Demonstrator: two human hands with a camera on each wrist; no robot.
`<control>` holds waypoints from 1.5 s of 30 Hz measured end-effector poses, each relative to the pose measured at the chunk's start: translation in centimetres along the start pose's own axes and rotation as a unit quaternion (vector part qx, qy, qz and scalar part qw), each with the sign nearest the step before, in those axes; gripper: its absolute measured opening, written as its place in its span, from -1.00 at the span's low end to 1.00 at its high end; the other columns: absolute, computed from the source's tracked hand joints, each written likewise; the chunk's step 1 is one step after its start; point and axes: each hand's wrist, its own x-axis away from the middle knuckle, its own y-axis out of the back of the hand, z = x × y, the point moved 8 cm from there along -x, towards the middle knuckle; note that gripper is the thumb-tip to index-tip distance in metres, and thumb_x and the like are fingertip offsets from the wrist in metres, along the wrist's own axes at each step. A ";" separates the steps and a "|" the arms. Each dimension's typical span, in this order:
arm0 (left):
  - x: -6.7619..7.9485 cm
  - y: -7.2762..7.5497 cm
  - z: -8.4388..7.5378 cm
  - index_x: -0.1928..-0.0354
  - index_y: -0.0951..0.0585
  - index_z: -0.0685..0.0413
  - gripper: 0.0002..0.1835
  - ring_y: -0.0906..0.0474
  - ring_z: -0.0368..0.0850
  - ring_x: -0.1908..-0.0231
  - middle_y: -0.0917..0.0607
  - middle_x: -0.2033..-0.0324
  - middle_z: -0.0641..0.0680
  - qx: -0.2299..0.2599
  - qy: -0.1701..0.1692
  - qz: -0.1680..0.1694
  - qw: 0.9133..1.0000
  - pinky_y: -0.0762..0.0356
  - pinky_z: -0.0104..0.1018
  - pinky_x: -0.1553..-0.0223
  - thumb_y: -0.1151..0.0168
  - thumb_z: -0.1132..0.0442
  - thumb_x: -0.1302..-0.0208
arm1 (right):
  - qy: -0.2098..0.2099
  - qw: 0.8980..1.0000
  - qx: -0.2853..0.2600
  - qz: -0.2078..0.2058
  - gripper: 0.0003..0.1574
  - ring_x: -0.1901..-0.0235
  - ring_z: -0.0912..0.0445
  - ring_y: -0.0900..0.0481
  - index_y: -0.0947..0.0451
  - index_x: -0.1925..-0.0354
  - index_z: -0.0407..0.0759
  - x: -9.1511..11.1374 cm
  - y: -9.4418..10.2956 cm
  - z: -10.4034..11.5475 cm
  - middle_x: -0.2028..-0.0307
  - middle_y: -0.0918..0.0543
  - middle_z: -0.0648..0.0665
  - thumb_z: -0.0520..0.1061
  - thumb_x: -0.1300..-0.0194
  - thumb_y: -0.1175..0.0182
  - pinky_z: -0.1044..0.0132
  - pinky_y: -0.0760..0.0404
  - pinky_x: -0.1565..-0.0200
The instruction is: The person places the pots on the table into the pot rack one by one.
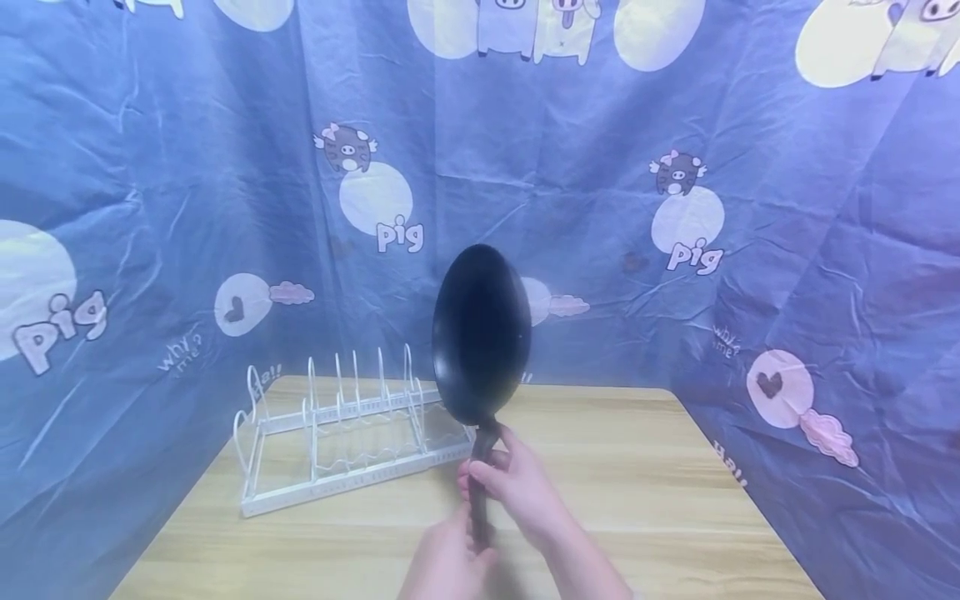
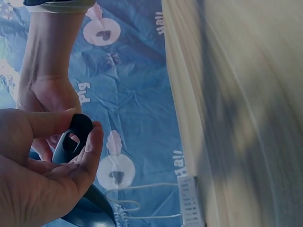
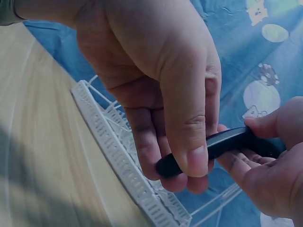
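Note:
A black frying pan (image 1: 480,333) is raised above the table, its bowl upward and its inner side facing the head camera. My right hand (image 1: 525,487) grips the handle just below the bowl, thumb laid along it in the right wrist view. Lower down, my left hand (image 1: 450,554) holds the end of the same handle. In the left wrist view, thumb and fingers pinch the handle tip (image 2: 81,125) around its hanging hole. Beside the pan on the left stands a white wire rack (image 1: 360,477), partly hidden behind the bowl and the right hand.
The rack has upright wire loops and slotted side rails (image 3: 118,161). It stands on a light wood-grain table (image 1: 637,467). Blue cloth (image 1: 540,158) printed with pigs and white circles hangs along the back and both sides.

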 end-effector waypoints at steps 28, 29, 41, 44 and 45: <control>-0.8 -1.4 5.1 -0.32 -0.53 0.35 -0.44 -0.80 0.40 0.06 -0.84 0.06 0.31 0.038 0.012 0.064 0.997 -0.71 0.42 -0.03 -0.41 0.36 -0.31 | -0.041 0.998 0.043 0.001 0.12 0.30 0.00 -0.84 0.04 -0.67 -0.44 -2.6 -1.5 -6.3 0.28 -0.80 -0.26 -0.30 -0.38 -0.35 0.05 -0.89 0.05; -0.9 -1.4 5.3 -0.34 -0.52 0.35 -0.43 -0.82 0.36 0.06 -0.85 0.05 0.30 0.029 0.013 0.066 0.997 -0.73 0.38 -0.03 -0.41 0.34 -0.32 | -0.041 0.998 0.045 0.001 0.13 0.31 0.00 -0.84 0.04 -0.67 -0.43 -2.7 -1.5 -6.3 0.28 -0.80 -0.26 -0.30 -0.38 -0.36 0.05 -0.88 0.06; -1.6 -0.8 6.2 -0.46 -0.44 0.41 -0.33 -0.64 0.55 -0.24 -0.73 -0.22 0.42 0.035 0.046 0.075 0.995 -0.50 0.56 -0.28 -0.37 0.35 -0.35 | -0.033 0.996 0.081 -0.008 0.11 0.34 -0.03 -0.82 -0.01 -0.67 -0.38 -3.9 -1.8 -6.8 0.30 -0.81 -0.29 -0.24 -0.38 -0.37 0.12 -0.85 0.16; -1.9 -1.0 6.5 -0.48 -0.42 0.41 -0.30 -0.63 0.53 -0.28 -0.71 -0.27 0.41 0.021 0.049 0.084 0.995 -0.48 0.54 -0.32 -0.38 0.34 -0.35 | -0.031 0.995 0.091 -0.011 0.13 0.35 -0.03 -0.81 0.02 -0.67 -0.40 -4.1 -1.8 -7.1 0.31 -0.80 -0.28 -0.24 -0.37 -0.37 0.12 -0.84 0.18; -2.0 -1.0 6.6 -0.48 -0.43 0.40 -0.30 -0.63 0.52 -0.28 -0.71 -0.27 0.40 0.012 0.049 0.087 0.995 -0.48 0.53 -0.32 -0.38 0.34 -0.34 | -0.031 0.995 0.092 -0.011 0.15 0.35 -0.03 -0.81 0.05 -0.68 -0.41 -4.1 -1.9 -7.2 0.31 -0.80 -0.27 -0.25 -0.37 -0.37 0.12 -0.85 0.18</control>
